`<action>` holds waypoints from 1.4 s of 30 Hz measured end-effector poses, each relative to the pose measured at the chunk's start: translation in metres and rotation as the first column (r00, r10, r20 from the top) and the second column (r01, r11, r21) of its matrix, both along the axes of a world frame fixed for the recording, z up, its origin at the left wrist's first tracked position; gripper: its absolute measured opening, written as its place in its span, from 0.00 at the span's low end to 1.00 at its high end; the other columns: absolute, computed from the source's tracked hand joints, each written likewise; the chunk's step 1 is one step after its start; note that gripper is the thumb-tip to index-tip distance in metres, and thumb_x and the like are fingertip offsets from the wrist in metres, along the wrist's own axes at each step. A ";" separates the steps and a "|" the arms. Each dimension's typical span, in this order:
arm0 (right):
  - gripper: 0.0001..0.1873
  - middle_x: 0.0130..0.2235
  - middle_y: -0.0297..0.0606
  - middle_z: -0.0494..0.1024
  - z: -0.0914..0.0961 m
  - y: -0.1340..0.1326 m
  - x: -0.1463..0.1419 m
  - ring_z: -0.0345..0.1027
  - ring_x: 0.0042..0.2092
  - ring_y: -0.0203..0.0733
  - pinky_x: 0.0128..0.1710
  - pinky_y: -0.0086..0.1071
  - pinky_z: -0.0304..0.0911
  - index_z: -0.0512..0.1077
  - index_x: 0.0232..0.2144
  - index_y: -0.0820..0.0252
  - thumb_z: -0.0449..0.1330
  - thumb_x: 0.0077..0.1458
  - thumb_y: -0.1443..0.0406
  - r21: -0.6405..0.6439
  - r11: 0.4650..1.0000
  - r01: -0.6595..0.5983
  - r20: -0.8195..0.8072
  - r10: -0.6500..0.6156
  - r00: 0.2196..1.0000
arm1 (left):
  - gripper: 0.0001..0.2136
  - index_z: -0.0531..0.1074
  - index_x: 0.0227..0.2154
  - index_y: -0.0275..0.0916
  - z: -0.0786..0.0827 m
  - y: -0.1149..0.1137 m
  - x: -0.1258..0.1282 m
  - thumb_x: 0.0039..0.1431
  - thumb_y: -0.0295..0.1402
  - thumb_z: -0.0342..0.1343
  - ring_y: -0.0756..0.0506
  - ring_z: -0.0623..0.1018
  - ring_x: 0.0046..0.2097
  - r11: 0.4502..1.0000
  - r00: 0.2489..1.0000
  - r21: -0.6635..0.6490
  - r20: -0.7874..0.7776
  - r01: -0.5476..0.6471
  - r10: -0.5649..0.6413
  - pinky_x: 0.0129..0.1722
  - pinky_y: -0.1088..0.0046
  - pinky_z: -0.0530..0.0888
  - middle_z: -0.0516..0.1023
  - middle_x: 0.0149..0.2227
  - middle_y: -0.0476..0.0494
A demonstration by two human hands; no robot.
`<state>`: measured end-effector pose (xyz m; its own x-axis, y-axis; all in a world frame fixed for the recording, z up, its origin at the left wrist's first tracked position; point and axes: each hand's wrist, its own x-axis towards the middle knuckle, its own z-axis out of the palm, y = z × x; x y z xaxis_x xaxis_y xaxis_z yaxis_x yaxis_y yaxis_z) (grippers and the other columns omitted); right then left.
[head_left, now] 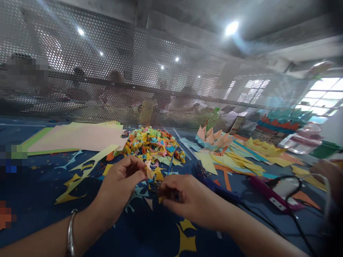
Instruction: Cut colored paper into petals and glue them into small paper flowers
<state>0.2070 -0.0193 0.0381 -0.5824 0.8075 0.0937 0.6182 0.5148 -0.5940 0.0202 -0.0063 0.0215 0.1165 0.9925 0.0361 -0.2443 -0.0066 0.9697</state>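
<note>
My left hand [122, 184], a silver bangle on its wrist, is closed in a pinch on a small pale pink paper piece [149, 170]. My right hand [182, 196] is curled just to the right, closed around a dark scissors-like tool [154, 186] that the fingers mostly hide. Behind both hands rises a heap of colourful paper scraps [150, 142]. Loose cuttings lie below and between the hands, among them a yellow cut-out scrap [187, 242]. A long pale yellow offcut [88, 173] with curved edges lies left of my left hand.
Stacked paper sheets [80, 137] lie at the back left. To the right are peach paper crowns [211, 137], yellow strips [235, 160], a dark blue corded tool [227, 192] and a magenta power strip [276, 196] with cables. Another person's hand [329, 176] is at the far right. A perforated screen [107, 71] stands behind.
</note>
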 end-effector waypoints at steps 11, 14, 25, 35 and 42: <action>0.08 0.33 0.35 0.75 0.005 -0.010 0.053 0.68 0.31 0.37 0.28 0.29 0.62 0.72 0.37 0.56 0.53 0.59 0.63 0.097 0.975 0.200 0.125 -0.211 0.970 | 0.03 0.68 0.27 0.39 -0.008 -0.001 -0.003 0.49 0.27 0.57 0.51 0.71 0.30 0.987 0.987 0.044 -0.032 0.156 -0.155 0.34 0.75 0.65 0.73 0.24 0.51; 0.12 0.40 0.40 0.76 -0.009 -0.015 0.100 0.71 0.38 0.43 0.38 0.36 0.66 0.70 0.41 0.55 0.53 0.58 0.58 0.264 0.902 0.342 0.169 -0.393 0.904 | 0.03 0.68 0.27 0.40 -0.009 0.000 -0.002 0.49 0.28 0.57 0.50 0.71 0.29 0.984 0.984 0.027 -0.023 0.178 -0.177 0.34 0.74 0.66 0.74 0.25 0.50; 0.22 0.48 0.47 0.71 -0.045 -0.010 0.140 0.65 0.53 0.52 0.51 0.45 0.62 0.66 0.48 0.61 0.54 0.48 0.67 0.421 0.830 0.366 0.300 -0.508 0.807 | 0.04 0.67 0.27 0.39 -0.005 -0.004 0.001 0.51 0.28 0.58 0.51 0.72 0.31 0.968 0.969 0.029 -0.003 0.249 -0.249 0.37 0.74 0.67 0.75 0.26 0.50; 0.14 0.41 0.45 0.74 -0.040 -0.011 0.125 0.72 0.42 0.52 0.43 0.42 0.67 0.67 0.39 0.59 0.54 0.47 0.65 0.436 0.774 0.460 0.183 -0.576 0.796 | 0.06 0.67 0.27 0.38 -0.005 -0.003 0.000 0.51 0.28 0.61 0.50 0.74 0.31 0.956 0.957 0.047 -0.007 0.290 -0.290 0.38 0.72 0.69 0.76 0.26 0.49; 0.17 0.42 0.45 0.78 -0.037 -0.052 0.097 0.72 0.46 0.57 0.45 0.39 0.68 0.77 0.31 0.56 0.53 0.55 0.53 0.352 0.743 0.570 -0.011 -0.606 0.796 | 0.07 0.68 0.27 0.37 -0.008 -0.002 0.001 0.50 0.30 0.62 0.50 0.76 0.31 0.950 0.951 0.041 -0.021 0.310 -0.310 0.37 0.72 0.71 0.77 0.26 0.48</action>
<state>0.3036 -0.0712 0.0013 -0.0222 0.9256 0.3780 0.9070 0.1777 -0.3817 0.0215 -0.0087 0.0131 0.4190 0.9050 0.0738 -0.2269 0.0256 0.9736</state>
